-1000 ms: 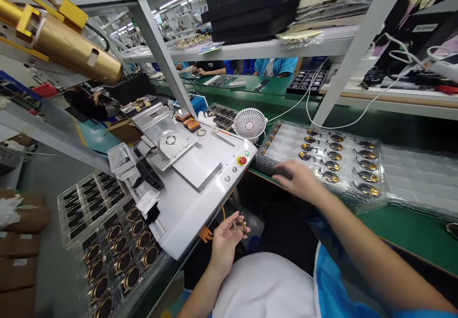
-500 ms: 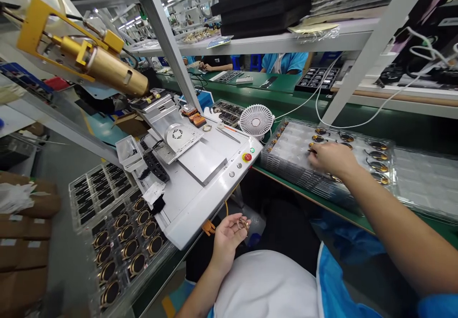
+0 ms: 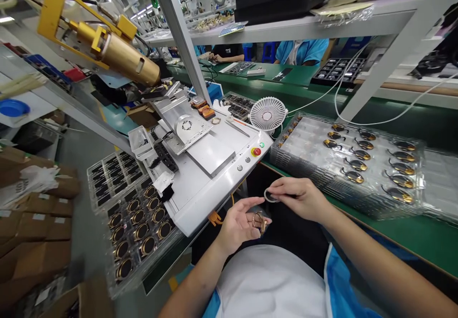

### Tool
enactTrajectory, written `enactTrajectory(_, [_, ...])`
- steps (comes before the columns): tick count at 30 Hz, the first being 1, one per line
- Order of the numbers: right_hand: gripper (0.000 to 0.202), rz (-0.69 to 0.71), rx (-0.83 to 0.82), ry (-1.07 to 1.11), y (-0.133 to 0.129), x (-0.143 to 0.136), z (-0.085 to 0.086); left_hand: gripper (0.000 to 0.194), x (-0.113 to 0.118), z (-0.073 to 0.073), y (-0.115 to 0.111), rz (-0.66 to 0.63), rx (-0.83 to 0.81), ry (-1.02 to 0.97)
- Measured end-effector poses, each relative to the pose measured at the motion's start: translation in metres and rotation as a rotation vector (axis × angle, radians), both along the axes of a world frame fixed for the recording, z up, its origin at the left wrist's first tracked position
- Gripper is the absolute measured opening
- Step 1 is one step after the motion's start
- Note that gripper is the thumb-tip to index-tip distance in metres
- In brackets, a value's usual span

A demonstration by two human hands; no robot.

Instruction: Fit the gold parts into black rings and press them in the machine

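My left hand (image 3: 234, 227) is in front of my lap, palm up, with a gold round watch case (image 3: 263, 223) held by its thumb and lower fingers. Its index finger stretches out to the right. Facing it, my right hand (image 3: 302, 198) pinches a thin pale ring (image 3: 269, 196) between thumb and fingertips. That ring is at the tip of the left index finger; whether they touch I cannot tell. Right of my hands, round dark-and-gold parts with black tails (image 3: 358, 164) lie in a stack of clear plastic trays (image 3: 304, 129).
On the left stands a white machine (image 3: 211, 184) with a red stop button (image 3: 256, 151) and a gold cylinder (image 3: 132, 63) above. A small white fan (image 3: 267, 114) is behind it. Lower left, a clear tray (image 3: 112, 284) carries gold-rimmed discs. A shelf post (image 3: 384, 65) slants at right.
My right hand has come from the right-hand trays to beside my left hand, now with a pale ring in its fingertips. My left index finger has stretched out. The view has shifted right.
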State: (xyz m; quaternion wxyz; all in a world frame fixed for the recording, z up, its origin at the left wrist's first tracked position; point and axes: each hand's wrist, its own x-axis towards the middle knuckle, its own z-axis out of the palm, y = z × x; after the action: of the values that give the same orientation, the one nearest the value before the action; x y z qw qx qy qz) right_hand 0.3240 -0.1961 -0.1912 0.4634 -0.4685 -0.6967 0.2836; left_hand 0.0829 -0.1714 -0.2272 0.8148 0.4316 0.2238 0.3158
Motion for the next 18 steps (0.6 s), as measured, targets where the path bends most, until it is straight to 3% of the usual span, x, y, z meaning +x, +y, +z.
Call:
enactTrajectory(4, [0.025,0.088,0.05,0.012,0.0,-0.024,0.001,0.08,-0.01,0.005,0.006,-0.041,0.012,0.034])
enactTrajectory(12, [0.02,0.228,0.034,-0.107,0.006,-0.036,-0.001,0.081,-0.03,-0.006,0.003,-0.041,-0.014,0.044])
enactTrajectory(18, [0.014,0.198,0.014,-0.078,0.03,-0.046,0.003,0.084,-0.032,-0.013,0.002,0.109,-0.016,0.04])
